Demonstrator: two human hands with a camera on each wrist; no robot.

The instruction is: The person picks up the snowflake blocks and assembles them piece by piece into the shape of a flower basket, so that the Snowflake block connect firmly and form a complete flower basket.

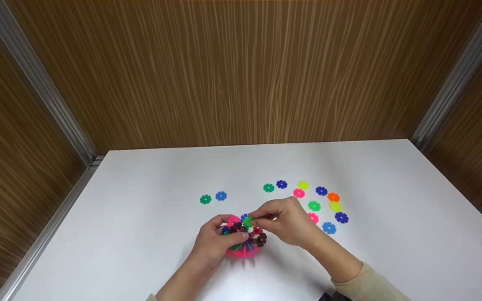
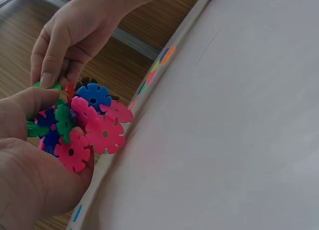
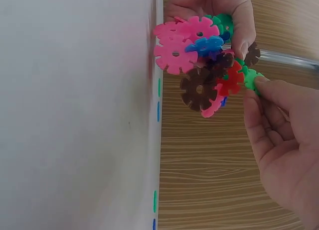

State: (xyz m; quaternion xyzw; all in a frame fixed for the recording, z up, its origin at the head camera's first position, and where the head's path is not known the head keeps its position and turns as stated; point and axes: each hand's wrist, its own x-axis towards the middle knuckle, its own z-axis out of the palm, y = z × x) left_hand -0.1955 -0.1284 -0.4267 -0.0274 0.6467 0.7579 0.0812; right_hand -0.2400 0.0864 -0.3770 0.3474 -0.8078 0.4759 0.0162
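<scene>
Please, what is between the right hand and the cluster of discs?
A light green disc, pinched in the right hand; the right wrist view shows it.

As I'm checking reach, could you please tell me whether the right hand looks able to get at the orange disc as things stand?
Probably yes, once freed: the right hand is pinching a light green disc at the cluster, but the orange disc lies uncovered on that side of the table.
</scene>
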